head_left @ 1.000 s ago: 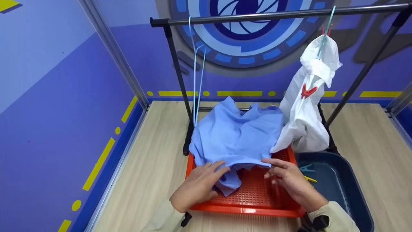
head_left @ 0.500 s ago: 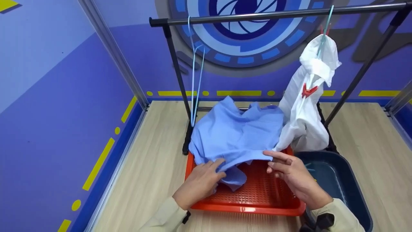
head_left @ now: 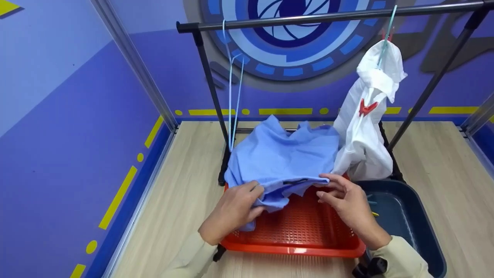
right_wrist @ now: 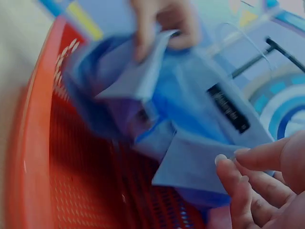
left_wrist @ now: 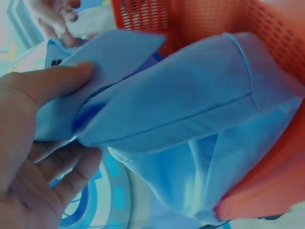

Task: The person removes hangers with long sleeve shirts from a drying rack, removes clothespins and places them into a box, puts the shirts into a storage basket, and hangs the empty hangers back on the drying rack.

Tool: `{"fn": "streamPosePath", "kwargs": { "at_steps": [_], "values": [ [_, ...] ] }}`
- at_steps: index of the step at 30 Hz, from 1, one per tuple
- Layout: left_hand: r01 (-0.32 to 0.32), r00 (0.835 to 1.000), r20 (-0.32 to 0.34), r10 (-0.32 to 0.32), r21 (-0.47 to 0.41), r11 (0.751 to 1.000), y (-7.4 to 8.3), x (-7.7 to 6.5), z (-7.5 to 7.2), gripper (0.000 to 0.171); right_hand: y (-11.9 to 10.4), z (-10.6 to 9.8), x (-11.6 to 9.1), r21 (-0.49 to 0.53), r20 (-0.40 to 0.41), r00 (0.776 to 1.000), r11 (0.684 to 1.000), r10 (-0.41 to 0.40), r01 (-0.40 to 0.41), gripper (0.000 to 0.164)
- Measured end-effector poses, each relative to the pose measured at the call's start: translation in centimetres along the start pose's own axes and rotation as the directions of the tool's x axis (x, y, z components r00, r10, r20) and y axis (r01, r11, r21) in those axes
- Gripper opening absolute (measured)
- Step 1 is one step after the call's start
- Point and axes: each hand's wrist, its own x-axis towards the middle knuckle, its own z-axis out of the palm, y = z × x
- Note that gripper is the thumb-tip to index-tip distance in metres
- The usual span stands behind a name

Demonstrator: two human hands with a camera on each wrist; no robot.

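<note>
A light blue collared shirt (head_left: pixel 285 154) lies over the back of a red plastic basket (head_left: pixel 297 249), its near edge lifted. Inside its neck a black label (right_wrist: pixel 228 109) shows in the right wrist view. My left hand (head_left: pixel 235 206) grips the collar's left side, thumb on top and fingers beneath, as the left wrist view shows. At the right end of the collar, my right hand (head_left: pixel 349 202) pinches the cloth with its fingertips, the other fingers loosely bent.
Behind stands a dark clothes rack (head_left: pixel 332 18) with a light blue hanger (head_left: pixel 230 104) on its left. White cloth (head_left: pixel 370 127) hangs at right, with a red clothespin (head_left: pixel 367 107) on it. A dark tray (head_left: pixel 422 216) with clothespins sits right of the basket.
Both hands have raised the shirt's near edge, and the collar opening with its dark label now shows. My right hand has moved up a little; the loose lower cloth has shifted left.
</note>
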Motion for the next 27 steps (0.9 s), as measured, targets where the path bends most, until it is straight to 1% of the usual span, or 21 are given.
{"fn": "streamPosePath", "kwargs": {
  "at_steps": [2,5,7,9,11,14,17,19,21,23,24,27],
  "values": [
    [0.003,0.999,-0.037,-0.004,-0.032,0.999,0.0,0.2,-0.6,0.026,-0.2,0.1,-0.1,-0.086,-0.033,0.998,0.995,-0.047,0.044,0.045],
    [0.006,0.997,-0.073,-0.011,-0.067,0.998,0.1,0.4,-1.2,0.020,-0.6,0.2,-0.2,-0.186,-0.077,0.990,0.977,-0.122,0.106,0.042],
    [0.009,0.996,-0.088,-0.016,-0.081,0.997,0.2,0.5,-1.6,0.018,-0.9,0.3,-0.2,-0.232,-0.105,0.978,0.961,-0.180,0.152,0.040],
    [0.014,0.995,-0.099,-0.023,-0.097,0.995,0.4,0.7,-2.0,0.017,-1.1,0.4,-0.3,-0.285,-0.133,0.962,0.938,-0.240,0.194,0.038],
    [0.019,0.994,-0.109,-0.031,-0.110,0.994,0.5,0.8,-2.3,0.017,-1.3,0.5,-0.3,-0.352,-0.154,0.942,0.907,-0.299,0.230,0.037],
    [0.020,0.991,-0.129,-0.036,-0.129,0.992,0.8,1.0,-2.8,0.017,-1.4,0.6,-0.3,-0.469,-0.166,0.908,0.841,-0.384,0.270,0.037],
    [0.004,0.986,-0.165,-0.024,-0.123,0.992,0.9,1.2,-2.9,0.017,-1.4,0.8,-0.2,-0.554,-0.171,0.874,0.778,-0.456,0.297,0.037],
    [-0.006,0.981,-0.193,-0.017,-0.119,0.993,0.9,1.3,-3.0,0.018,-1.4,1.0,-0.1,-0.588,-0.179,0.853,0.749,-0.490,0.306,0.035],
    [-0.015,0.975,-0.220,-0.010,-0.112,0.994,0.9,1.3,-2.9,0.022,-1.5,1.1,0.1,-0.611,-0.188,0.838,0.729,-0.512,0.308,0.032],
    [-0.013,0.970,-0.241,-0.015,-0.113,0.993,0.9,1.4,-2.8,0.032,-1.5,1.1,0.2,-0.625,-0.194,0.831,0.719,-0.521,0.304,0.030],
    [-0.008,0.968,-0.248,-0.020,-0.113,0.994,0.9,1.4,-2.7,0.038,-1.5,1.1,0.2,-0.630,-0.194,0.832,0.717,-0.519,0.300,0.030],
    [0.013,0.962,-0.271,-0.042,-0.107,0.994,1.0,1.6,-2.5,0.050,-1.5,1.2,0.2,-0.634,-0.186,0.847,0.719,-0.498,0.284,0.031]
  ]
}}
